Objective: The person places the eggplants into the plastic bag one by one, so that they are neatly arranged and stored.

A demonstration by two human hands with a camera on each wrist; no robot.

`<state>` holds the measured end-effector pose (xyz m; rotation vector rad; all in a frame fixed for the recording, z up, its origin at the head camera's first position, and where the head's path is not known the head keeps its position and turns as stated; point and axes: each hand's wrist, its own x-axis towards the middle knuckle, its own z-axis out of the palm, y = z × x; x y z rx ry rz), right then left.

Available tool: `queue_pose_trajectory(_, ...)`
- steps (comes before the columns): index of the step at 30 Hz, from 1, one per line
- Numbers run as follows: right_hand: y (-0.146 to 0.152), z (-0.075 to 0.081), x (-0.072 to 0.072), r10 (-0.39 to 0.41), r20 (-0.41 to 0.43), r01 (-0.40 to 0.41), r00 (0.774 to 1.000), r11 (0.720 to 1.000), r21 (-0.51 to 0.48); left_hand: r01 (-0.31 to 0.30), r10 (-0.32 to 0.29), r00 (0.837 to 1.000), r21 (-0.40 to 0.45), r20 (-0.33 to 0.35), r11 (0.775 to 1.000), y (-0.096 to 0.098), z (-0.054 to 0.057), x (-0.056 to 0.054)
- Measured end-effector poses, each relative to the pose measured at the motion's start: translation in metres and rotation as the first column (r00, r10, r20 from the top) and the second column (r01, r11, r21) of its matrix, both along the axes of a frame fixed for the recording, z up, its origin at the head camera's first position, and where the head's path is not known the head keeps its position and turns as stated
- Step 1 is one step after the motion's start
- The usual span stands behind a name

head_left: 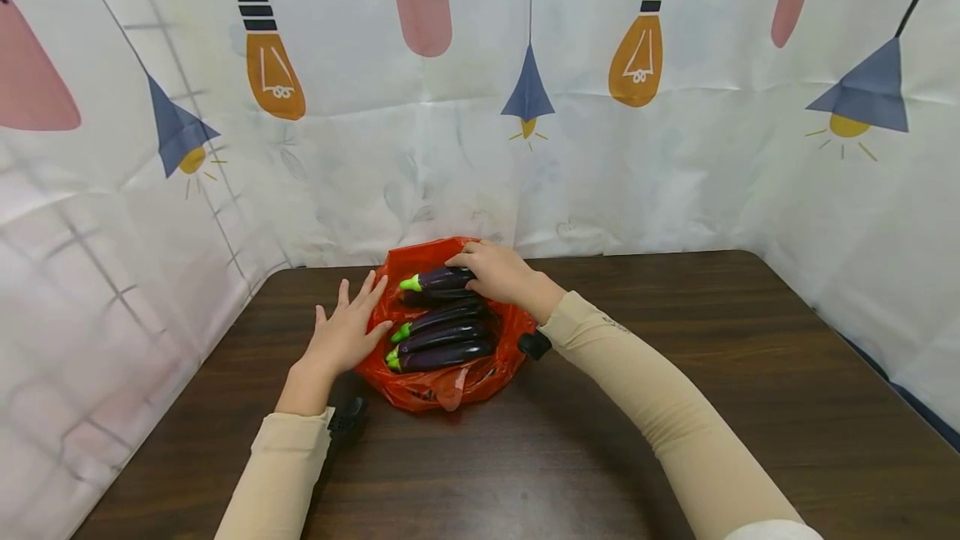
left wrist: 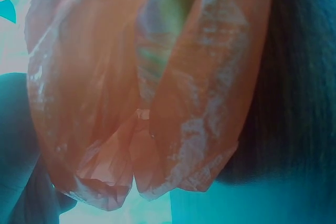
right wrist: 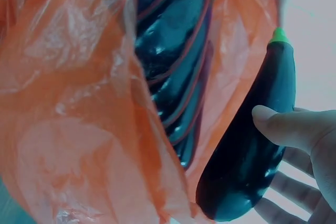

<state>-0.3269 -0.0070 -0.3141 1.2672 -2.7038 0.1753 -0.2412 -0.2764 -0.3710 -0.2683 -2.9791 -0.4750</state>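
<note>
A red plastic bag [head_left: 427, 394] lies wide open on the table, with several dark purple, green-capped eggplants [head_left: 442, 333] side by side in it. My right hand [head_left: 498, 273] reaches over the bag's far side and grips the farthest eggplant [head_left: 437, 279]. In the right wrist view, the thumb lies across that eggplant [right wrist: 244, 145], with the other fingers behind it. At the bag's left edge, my left hand [head_left: 343, 338] has its fingers spread and straight, fingertips right at the plastic. Crumpled bag plastic [left wrist: 89, 93] fills most of the left wrist view.
The bag stands toward the far edge of a dark brown wooden table [head_left: 525, 473]. Behind and beside the table hangs a pale curtain [head_left: 465, 165] printed with lamps and bulbs.
</note>
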Motion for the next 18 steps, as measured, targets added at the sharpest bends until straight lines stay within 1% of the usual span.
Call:
queue_pose_trajectory(5, -0.007, -0.006, -0.006, -0.026, -0.021, 0.026, 0.999, 0.999, 0.028, -0.005, 0.005, 1.0, -0.001, 0.003, 1.0, 0.0, 0.0, 0.0)
queue_pose_trajectory(11, -0.017, -0.013, -0.009, -0.058, -0.06, 0.06, 0.996, 0.997, 0.038, -0.01, 0.01, 1.0, -0.005, 0.003, 1.0, -0.001, -0.001, 0.0)
queue_pose_trajectory(18, -0.029, -0.023, -0.011, -0.148, -0.106, 0.154, 0.983, 0.987, 0.052, -0.007, 0.007, 1.0, -0.014, -0.003, 1.0, -0.001, -0.001, -0.001)
